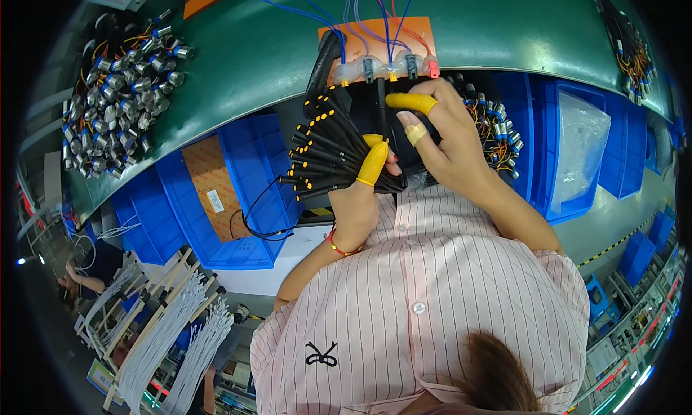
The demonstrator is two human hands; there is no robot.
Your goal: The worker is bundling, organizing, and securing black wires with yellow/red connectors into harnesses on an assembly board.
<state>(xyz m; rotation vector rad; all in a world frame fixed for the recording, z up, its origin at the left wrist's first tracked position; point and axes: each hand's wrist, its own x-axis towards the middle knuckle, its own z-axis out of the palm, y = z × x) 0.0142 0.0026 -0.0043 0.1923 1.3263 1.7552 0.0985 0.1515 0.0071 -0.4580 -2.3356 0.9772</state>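
Note:
A fan of black cables with orange-tipped ends spreads beneath my chest. At its right side is my left hand, yellow finger covers on thumb and finger, pinched on one black cable that stands upright to the board's edge. My right hand is beside that cable. Its yellow-covered index fingertip lies against or just by it, while the thumb, with a tan wrap, stays apart. An orange board carries a row of small connectors with blue, purple and red wires. What lies behind the right-hand fingers is hidden.
The board sits at the edge of a green table. Silver-capped cable parts are heaped at the left, with more beyond my right hand. Blue bins hang below the edge. White cables drape over a rack; another person is at far left.

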